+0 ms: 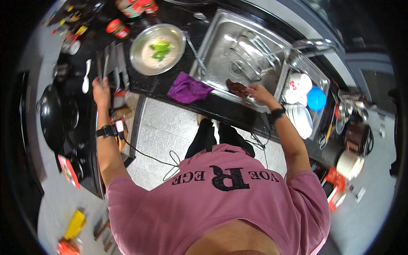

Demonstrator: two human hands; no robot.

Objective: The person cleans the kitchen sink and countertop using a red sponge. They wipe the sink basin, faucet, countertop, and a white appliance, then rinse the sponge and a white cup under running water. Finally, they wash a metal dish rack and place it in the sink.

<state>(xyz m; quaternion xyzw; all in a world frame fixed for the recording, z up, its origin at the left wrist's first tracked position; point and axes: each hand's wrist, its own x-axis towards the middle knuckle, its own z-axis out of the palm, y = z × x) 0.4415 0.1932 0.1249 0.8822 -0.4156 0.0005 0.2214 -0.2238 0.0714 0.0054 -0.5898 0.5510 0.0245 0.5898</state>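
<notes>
My left hand is at the counter's left part, closed around a long thin metal utensil with two prongs, like tongs or chopsticks. Beside it lie a broad flat blade-like tool and a white spoon. At the front rim of the sink, my right hand pinches a crumpled dark brown cloth-like thing. Between my hands, a purple cloth rests on the counter edge. Behind it stands a steel bowl with pale contents and chopped greens on top.
A wire rack sits in the sink. White bowls and a blue cup fill the basin at right. A jar with a red lid stands at the back; a black wok is at far left.
</notes>
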